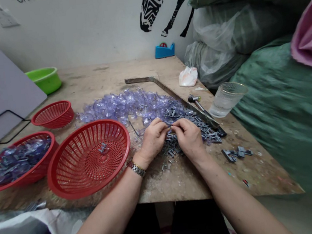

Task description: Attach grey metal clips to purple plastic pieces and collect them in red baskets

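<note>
Two bare forearms reach in from the bottom edge, the left one wearing a metal wristwatch (136, 168). The left hand (153, 139) and right hand (188, 137) meet over the table (181, 184), fingertips pinched narrow together on a small grey piece (171, 130); it is too small and too covered to make out its shape. Just under and beyond the hands lies a scatter of grey clips (203, 128), small, dark grey and angular, some spilling toward the near edge. Touching that scatter on the far side spreads a heap of clear bluish plastic pieces (126, 105), glossy and crumpled-looking. Just left of the left hand sits a big red basket (66, 177) tilted toward the camera, one grey clip inside. Farther left, another red basket (16, 181) holds bluish pieces, and a smaller red basket (52, 114) stands behind. A long metal bar (166, 89) lies along the right of the heap, with a glass cup (226, 99) beside it.
</note>
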Tool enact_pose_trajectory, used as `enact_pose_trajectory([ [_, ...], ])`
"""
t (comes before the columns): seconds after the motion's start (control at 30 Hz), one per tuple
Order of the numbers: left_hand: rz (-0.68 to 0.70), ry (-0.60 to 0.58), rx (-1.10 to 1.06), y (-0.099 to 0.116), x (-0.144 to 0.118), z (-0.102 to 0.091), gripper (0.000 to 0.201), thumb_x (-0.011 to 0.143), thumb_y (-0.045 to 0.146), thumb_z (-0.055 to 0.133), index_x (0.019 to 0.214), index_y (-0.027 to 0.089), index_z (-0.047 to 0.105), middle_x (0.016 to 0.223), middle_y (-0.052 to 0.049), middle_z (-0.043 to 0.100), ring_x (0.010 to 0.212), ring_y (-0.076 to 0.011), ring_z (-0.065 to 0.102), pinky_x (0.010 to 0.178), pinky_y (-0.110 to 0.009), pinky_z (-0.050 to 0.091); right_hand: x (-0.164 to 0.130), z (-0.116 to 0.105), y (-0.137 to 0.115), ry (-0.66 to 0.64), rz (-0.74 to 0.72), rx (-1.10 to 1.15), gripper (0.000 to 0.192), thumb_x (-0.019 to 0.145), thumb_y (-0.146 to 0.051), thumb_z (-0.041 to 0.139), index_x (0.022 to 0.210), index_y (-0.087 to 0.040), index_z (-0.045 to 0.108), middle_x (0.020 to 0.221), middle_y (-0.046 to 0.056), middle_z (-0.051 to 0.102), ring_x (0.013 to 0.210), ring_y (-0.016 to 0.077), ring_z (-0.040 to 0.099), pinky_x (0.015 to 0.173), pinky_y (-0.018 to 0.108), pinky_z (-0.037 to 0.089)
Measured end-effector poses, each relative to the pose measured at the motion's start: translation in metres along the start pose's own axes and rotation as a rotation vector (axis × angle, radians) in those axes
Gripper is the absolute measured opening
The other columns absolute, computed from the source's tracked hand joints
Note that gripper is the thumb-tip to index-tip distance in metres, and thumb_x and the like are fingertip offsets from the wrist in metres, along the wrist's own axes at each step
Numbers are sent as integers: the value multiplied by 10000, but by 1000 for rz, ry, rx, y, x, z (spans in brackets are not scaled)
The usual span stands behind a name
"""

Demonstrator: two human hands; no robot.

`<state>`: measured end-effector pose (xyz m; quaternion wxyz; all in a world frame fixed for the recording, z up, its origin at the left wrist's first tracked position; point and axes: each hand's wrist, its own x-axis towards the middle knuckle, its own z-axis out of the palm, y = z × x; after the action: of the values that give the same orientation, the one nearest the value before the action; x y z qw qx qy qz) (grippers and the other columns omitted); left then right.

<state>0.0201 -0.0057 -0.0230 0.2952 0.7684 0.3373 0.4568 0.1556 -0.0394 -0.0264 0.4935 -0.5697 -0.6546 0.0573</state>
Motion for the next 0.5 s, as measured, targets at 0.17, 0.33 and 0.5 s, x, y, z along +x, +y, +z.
enact_pose_trajectory([
  [0.17, -108, 108, -147, 4, 2, 0, 210, 797, 142, 561, 592, 174, 529, 702, -5, 492, 714, -133, 480, 696, -246, 393, 0, 2, -2, 62, 43, 141, 38, 822, -248, 571, 849, -225, 583, 848, 37, 641, 764, 190, 594, 728, 332, 480],
  [0.33, -208, 170, -294, -3, 3, -1, 139, 770, 179, 585, 634, 169, 558, 783, -6, 543, 796, -131, 512, 769, -240, 411, -3, 3, -3, 66, 32, 170, 295, 792, -308, 655, 1056, -235, 544, 998, 58, 630, 776, 181, 618, 774, 361, 511],
  [0.5, -189, 174, -362, -7, 4, -1, 73, 754, 192, 605, 685, 172, 620, 868, -23, 591, 902, -143, 542, 863, -252, 404, -4, 4, -1, 25, 5, 139, 373, 800, -344, 669, 1122, -229, 520, 1028, 71, 629, 810, 188, 624, 788, 362, 521],
])
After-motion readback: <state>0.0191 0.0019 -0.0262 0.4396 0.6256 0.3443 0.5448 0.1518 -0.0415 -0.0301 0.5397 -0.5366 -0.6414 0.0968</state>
